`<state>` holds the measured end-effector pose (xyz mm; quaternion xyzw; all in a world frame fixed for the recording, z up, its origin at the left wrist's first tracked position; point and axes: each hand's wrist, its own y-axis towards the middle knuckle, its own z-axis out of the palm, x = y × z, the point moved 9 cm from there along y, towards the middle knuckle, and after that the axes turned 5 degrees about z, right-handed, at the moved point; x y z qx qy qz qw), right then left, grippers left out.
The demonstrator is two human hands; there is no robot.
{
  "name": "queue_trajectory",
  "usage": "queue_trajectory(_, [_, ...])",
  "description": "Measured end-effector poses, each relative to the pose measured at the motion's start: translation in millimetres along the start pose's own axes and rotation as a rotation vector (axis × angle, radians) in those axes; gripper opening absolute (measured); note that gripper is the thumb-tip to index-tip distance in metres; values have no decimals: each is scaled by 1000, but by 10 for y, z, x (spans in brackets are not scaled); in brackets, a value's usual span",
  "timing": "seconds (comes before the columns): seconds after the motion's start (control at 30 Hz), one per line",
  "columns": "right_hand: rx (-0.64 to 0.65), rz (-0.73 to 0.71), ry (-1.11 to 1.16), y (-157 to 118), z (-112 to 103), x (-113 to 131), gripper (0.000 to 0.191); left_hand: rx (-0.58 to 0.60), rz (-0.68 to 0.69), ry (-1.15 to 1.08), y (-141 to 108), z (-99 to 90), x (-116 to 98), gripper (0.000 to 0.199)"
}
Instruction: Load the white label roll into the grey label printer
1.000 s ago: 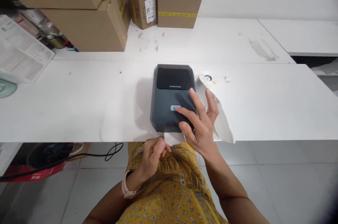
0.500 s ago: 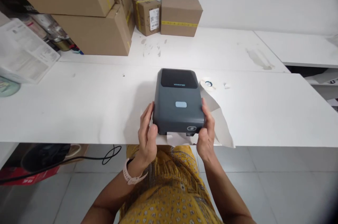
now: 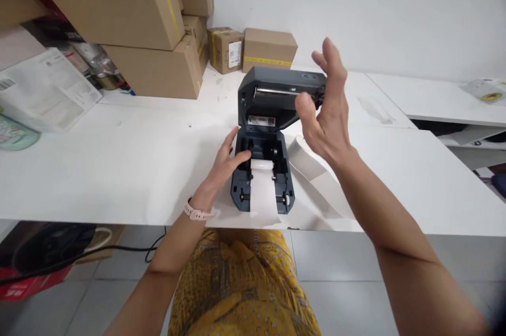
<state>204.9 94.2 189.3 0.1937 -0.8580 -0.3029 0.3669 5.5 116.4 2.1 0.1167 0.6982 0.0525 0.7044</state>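
Note:
A dark grey label printer (image 3: 284, 185) stands near the table's front edge with its lid (image 3: 261, 83) raised. Inside lies a small white paper roll (image 3: 261, 165), its strip (image 3: 264, 196) running out over the front. My left hand (image 3: 224, 164) rests against the printer's left side, fingers apart, thumb over the inner edge. Beside the lid's right edge is my right hand (image 3: 330, 109), fingers spread, with the thumb near the lid's underside; whether it touches the lid is hard to tell.
Cardboard boxes (image 3: 154, 69) are stacked at the back left, with a smaller box (image 3: 269, 48) by the wall. A loose white paper strip (image 3: 316, 178) curls right of the printer. A plastic-wrapped package (image 3: 51, 88) lies far left on the white table (image 3: 118, 178).
The printer's lid has swung up, showing the roll inside. My right hand has risen from the printer's side to the lid; my left thumb has moved over the inner edge.

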Motion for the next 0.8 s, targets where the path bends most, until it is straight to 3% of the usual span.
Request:
queue_trajectory(0.13, [-51,-5,-66,333,15,-70,73,145,27,15,-118,110,112,96])
queue_trajectory(0.23, [-95,-147,-257,305,86,45,60,156,35,26,-136,99,145,97])
queue_trajectory(0.27, [-44,-204,-296,238,178,85,51,145,30,23,-130,89,149,95])
queue_trajectory(0.33, [186,-272,-287,33,456,91,36,108,14,18,-113,64,140,88])
queue_trajectory(0.43, [560,-245,-142,-342,833,-60,32,66,-11,35,-102,46,96,78])
queue_trajectory(0.5, [721,-204,-46,-523,987,-191,32,65,-22,75,-102,45,67,77])
queue_trajectory(0.63, [919,-245,-74,-708,1193,-351,41,97,6,146,-91,44,27,84])
queue_trajectory(0.8, [994,-306,-135,-736,1288,-350,47,112,26,143,-68,6,23,98])
